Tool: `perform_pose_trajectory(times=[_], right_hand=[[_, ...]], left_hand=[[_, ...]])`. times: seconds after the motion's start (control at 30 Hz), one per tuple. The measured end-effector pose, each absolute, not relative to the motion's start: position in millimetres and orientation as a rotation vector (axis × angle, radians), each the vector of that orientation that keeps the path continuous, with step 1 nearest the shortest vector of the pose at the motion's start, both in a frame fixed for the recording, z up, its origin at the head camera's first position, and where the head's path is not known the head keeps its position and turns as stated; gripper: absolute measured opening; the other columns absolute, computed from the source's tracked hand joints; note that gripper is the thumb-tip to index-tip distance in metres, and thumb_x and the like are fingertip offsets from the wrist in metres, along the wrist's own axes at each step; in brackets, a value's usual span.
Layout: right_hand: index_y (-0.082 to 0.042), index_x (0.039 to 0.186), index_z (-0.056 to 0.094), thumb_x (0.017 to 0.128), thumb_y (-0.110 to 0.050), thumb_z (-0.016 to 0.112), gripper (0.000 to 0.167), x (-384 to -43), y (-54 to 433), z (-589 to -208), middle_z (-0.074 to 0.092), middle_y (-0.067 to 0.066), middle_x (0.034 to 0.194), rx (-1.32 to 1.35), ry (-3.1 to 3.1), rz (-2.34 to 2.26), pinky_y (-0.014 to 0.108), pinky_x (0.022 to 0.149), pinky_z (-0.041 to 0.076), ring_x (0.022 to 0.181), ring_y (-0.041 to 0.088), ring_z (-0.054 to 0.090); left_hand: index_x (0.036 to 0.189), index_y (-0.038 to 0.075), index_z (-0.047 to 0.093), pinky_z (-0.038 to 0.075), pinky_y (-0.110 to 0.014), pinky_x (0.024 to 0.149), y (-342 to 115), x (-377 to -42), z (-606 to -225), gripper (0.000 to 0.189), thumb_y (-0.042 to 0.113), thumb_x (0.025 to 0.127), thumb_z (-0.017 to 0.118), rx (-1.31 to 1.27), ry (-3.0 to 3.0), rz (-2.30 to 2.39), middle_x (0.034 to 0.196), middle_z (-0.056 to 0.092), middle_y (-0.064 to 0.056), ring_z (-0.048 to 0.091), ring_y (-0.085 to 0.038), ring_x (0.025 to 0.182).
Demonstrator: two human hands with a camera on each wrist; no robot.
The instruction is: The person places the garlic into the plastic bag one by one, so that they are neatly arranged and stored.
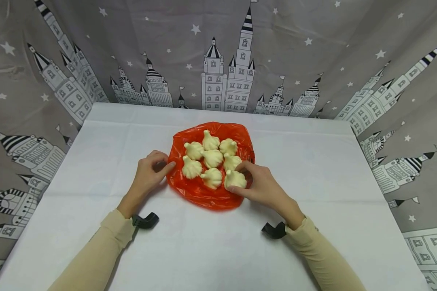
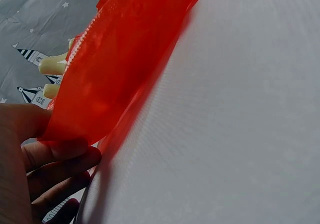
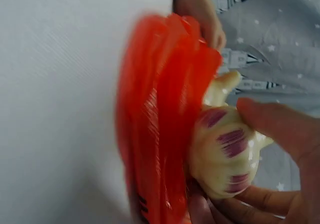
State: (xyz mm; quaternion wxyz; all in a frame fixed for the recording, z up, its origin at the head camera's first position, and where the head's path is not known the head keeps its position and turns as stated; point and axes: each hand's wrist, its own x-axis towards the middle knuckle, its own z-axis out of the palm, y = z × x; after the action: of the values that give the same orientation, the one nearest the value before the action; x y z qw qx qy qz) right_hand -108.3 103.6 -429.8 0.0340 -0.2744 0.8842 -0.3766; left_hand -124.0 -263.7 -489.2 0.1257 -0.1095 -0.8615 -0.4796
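A red plastic bag (image 1: 200,196) lies spread on the table with several garlic bulbs (image 1: 212,158) bunched on it. My left hand (image 1: 151,169) pinches the left edge of the bag between thumb and fingers; in the left wrist view the red plastic (image 2: 107,78) rises from that grip. At the front right of the bunch, my right hand (image 1: 264,186) grips one garlic bulb (image 3: 225,151) between thumb and fingers. Purple streaks mark its pale side in the right wrist view, where the crumpled bag edge stands right beside it.
The table (image 1: 189,258) has a white cover with creases. Behind it hangs a grey curtain (image 1: 284,40) printed with castles and stars. Black curved pieces stick out at the left wrist (image 1: 145,220) and the right wrist (image 1: 274,230).
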Motion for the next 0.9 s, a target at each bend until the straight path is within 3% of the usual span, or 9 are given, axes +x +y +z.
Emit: perform_pose_trajectory(times=[0.23,0.47,0.6,0.9], right_hand=[[-0.011,0.111,0.063,0.084,-0.043,0.089,0.049,-105,94,-440,0.067,-0.003,0.084,-0.755,2.753,-1.102,0.029,0.070,0.053,0.077,0.013,0.060],[-0.012,0.113,0.060,0.083,-0.044,0.089,0.052,-103,91,-440,0.064,-0.003,0.080,-0.730,2.816,-1.026,0.028,0.066,0.047,0.073,0.013,0.056],[-0.012,0.111,0.061,0.082,-0.045,0.090,0.052,-102,90,-438,0.062,-0.002,0.083,-0.767,2.884,-0.945,0.029,0.067,0.045,0.074,0.016,0.055],[-0.010,0.113,0.068,0.079,-0.049,0.091,0.056,-103,93,-432,0.069,0.000,0.096,-0.772,2.947,-0.943,0.032,0.076,0.053,0.085,0.017,0.060]], left_hand=[[0.086,0.006,0.072,0.047,-0.013,0.086,-263,-124,-489,0.014,0.014,0.096,0.078,-0.287,-2.536,-1.392,0.097,0.070,-0.010,0.060,-0.019,0.095],[0.084,0.006,0.071,0.046,-0.013,0.085,-264,-125,-490,0.014,0.012,0.095,0.078,-0.286,-2.527,-1.388,0.096,0.070,-0.011,0.060,-0.018,0.094],[0.084,0.006,0.071,0.046,-0.013,0.085,-264,-125,-490,0.015,0.013,0.095,0.078,-0.280,-2.530,-1.396,0.097,0.069,-0.011,0.060,-0.018,0.094],[0.085,0.006,0.071,0.046,-0.014,0.085,-264,-125,-489,0.015,0.014,0.096,0.078,-0.282,-2.532,-1.397,0.097,0.070,-0.010,0.059,-0.017,0.094]])
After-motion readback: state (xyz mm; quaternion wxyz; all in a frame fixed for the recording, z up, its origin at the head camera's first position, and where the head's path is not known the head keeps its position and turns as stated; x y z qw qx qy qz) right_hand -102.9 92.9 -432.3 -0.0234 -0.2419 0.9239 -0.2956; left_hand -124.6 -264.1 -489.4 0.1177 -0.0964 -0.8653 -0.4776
